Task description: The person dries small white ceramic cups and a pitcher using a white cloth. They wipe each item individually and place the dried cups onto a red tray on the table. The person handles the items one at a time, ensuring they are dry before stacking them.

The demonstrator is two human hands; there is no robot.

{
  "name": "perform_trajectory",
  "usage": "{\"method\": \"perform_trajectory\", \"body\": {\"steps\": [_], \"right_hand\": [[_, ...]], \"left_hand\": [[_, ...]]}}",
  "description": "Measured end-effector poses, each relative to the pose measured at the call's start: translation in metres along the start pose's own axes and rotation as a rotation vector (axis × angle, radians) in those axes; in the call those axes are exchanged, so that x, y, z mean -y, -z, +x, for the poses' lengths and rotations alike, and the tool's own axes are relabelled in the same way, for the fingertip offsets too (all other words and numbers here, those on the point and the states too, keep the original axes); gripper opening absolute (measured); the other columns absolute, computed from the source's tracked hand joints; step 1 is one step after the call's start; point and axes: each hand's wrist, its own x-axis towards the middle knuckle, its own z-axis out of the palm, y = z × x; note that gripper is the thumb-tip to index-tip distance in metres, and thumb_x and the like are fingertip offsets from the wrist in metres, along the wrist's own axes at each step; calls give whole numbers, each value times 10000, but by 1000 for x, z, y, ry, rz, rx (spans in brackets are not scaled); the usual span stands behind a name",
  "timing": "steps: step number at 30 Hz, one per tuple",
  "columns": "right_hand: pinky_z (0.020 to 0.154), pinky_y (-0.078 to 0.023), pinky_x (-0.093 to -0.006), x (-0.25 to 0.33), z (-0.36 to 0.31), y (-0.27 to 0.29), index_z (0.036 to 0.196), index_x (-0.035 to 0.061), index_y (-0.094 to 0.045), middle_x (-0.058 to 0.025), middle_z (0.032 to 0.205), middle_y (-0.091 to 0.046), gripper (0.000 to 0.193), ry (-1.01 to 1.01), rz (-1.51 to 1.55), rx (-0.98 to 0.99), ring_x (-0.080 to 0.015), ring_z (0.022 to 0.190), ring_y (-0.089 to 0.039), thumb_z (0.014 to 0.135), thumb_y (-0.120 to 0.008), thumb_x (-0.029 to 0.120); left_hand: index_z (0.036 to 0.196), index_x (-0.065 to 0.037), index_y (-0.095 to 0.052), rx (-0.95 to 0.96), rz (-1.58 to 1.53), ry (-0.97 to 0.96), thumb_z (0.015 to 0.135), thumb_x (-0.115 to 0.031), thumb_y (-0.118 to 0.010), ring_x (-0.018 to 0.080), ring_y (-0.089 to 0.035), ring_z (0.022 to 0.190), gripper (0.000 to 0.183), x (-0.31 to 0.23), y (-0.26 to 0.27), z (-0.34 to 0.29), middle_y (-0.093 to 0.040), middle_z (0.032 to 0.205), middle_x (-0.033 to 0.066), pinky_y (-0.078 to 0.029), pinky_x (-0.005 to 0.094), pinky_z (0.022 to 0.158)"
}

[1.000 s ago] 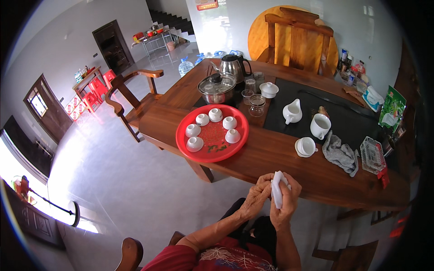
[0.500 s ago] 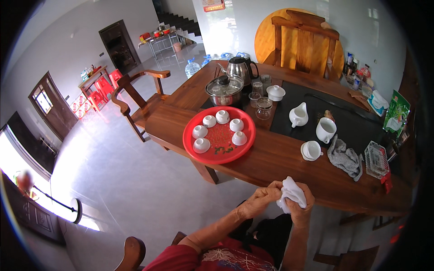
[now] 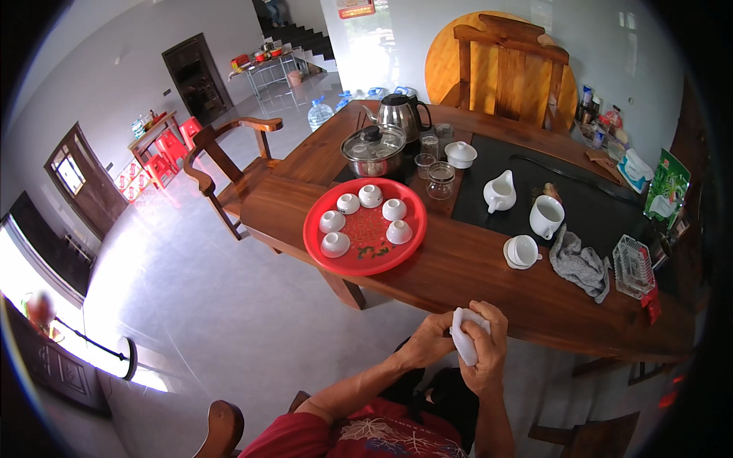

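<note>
A white cloth (image 3: 463, 345) is bunched between my two hands, just off the near edge of the wooden table. My left hand (image 3: 427, 342) grips its left side, fingers curled. Around the other side, my right hand (image 3: 487, 353) is wrapped, with its thumb pressed into the folds. Whether anything lies inside the cloth is hidden. On the table beyond, a red round tray (image 3: 313, 243) bears several small white cups (image 3: 335, 244) turned upside down, with some wet leaf bits. White stacked cups (image 3: 522, 251) stand nearer my right hand, beside a crumpled grey cloth (image 3: 579, 263).
A glass-lidded steel pot (image 3: 372, 153), a kettle (image 3: 397, 114), glass jars (image 3: 440, 182) and a white lidded bowl (image 3: 460, 155) stand farther back. A white pitcher (image 3: 500, 192) and white mug (image 3: 547, 217) are on the black inlay. A clear plastic box (image 3: 633, 267) lies right.
Both hands have drawn slightly left and closer together. The cloth is now more tightly bundled, with less of it sticking up. The things on the table stay in their places.
</note>
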Motion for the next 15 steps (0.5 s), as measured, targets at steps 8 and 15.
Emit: {"method": "perform_trajectory", "body": {"steps": [8,15], "right_hand": [[831,-473,-315,-7,-7,-1,1194,-46,-489,-139,1074,-582,350,-710,1063,-329,-206,972,-578,904,-464,150],[880,-455,-340,0,-16,-7,1213,-53,-473,-168,1133,-546,367,-679,986,-481,-256,980,-575,895,-475,133]], "left_hand": [[979,-4,-634,15,-354,-97,851,-45,-632,94,-519,1016,135,5,-19,-5,-600,1087,48,-429,268,895],[967,-36,-616,-59,-443,-61,865,-60,-618,83,-531,969,104,18,-26,0,-607,1064,32,-429,267,882]]}}
